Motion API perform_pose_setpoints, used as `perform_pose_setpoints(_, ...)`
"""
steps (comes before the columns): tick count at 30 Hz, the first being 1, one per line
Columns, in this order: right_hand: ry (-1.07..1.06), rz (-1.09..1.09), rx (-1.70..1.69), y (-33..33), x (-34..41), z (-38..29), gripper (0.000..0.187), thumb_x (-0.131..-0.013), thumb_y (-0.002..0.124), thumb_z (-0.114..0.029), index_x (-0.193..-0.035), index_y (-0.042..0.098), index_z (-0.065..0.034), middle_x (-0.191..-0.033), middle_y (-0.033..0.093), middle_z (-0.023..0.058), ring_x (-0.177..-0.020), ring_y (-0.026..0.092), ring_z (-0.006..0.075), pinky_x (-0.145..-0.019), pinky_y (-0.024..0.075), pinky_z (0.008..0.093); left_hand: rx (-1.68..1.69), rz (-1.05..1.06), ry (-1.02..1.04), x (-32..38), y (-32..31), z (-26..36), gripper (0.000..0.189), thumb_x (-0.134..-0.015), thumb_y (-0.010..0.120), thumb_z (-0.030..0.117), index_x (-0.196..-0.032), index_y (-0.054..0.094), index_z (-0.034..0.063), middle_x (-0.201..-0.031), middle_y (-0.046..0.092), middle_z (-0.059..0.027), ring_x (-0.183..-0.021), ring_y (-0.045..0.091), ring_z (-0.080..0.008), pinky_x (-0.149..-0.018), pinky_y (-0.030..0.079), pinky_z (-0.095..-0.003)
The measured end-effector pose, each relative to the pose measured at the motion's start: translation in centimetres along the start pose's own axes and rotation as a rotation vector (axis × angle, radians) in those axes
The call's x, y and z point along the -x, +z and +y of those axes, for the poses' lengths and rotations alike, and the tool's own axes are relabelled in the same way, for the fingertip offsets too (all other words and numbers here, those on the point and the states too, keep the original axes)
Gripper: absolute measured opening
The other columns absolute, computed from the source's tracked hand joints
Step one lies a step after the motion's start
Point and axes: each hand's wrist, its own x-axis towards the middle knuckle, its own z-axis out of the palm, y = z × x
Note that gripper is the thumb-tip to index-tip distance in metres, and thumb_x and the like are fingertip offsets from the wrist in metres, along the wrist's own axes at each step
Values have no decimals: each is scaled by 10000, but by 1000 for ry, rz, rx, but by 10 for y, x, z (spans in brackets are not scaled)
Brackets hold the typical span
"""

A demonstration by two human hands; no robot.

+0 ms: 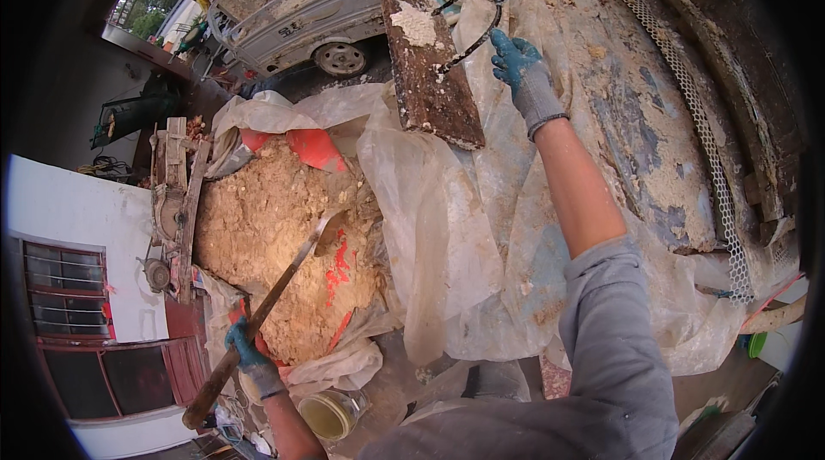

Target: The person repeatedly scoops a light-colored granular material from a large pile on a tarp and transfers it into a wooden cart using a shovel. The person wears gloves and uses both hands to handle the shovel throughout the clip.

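My left hand (248, 354), in a grey glove with blue coating, grips the wooden handle of a long tool (274, 292). Its metal head rests against a heap of crumbly tan material (277, 202) with red sheeting showing through. My right hand (525, 73), gloved alike, is raised with its fingers loosely bent and apart, and nothing shows in it. Just beyond its fingertips is the black fork (483, 41) of a long-handled pusher. The fork joins a dark wooden board (428, 73) smeared with pale paste. Whether my fingertips touch the fork is unclear.
Crumpled plastic sheeting (445, 254) lies between heap and right arm. A grey cargo vehicle (309, 22) stands beyond. A perforated strip (689, 105) edges the paste-smeared surface at right. A bucket (325, 415) sits by my feet; a wooden frame (177, 202) borders the heap.
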Motion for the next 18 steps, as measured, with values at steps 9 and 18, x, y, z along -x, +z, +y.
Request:
perform_pose_setpoints(9,45,-66,-273,40,-87,21,425,-975,723,-364,-1208,598,-31,-1064,670,109,-927,712,247,-759,607,398,-58,-8,8,7,35,11,175,-1031,584,154,-994,652,-3,-1131,700,-136,-1092,657,-259,-1068,484,-443)
perform_pose_setpoints(18,121,108,-437,57,-68,15,444,-1058,525,-473,-1022,598,-36,-782,527,54,-600,531,208,-614,583,433,-115,-105,120,1,70,-8,111,-1003,575,76,-928,632,18,-1015,713,-115,-1042,671,-249,-1037,487,-426)
